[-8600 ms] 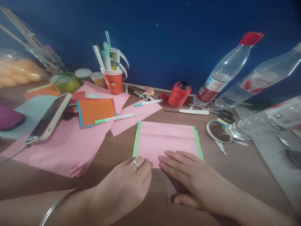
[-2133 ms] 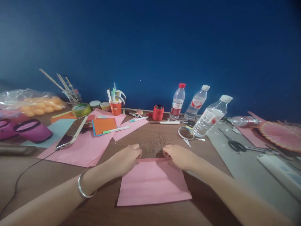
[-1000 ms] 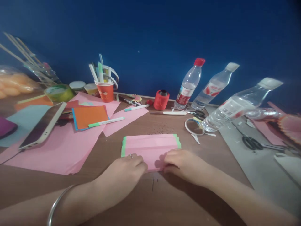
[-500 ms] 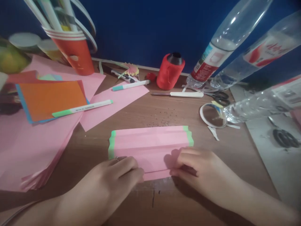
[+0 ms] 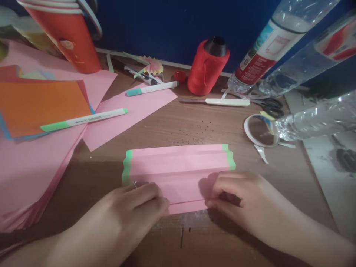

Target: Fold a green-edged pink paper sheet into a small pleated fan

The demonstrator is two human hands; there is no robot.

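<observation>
The one view looks from a camera worn on the person's head, above the near side of the brown wood-grain table [image 5: 228, 122], and it faces forward and steeply down, with the pleated pink paper sheet with green end strips [image 5: 178, 159] near its middle and the bare left hand [image 5: 130, 211] and bare right hand [image 5: 244, 200] close at the near side. It stands near enough that its upper border crops the red paper cup [image 5: 73, 40] at far left, with just a band of dark blue wall [image 5: 150, 26] beyond the table.
</observation>
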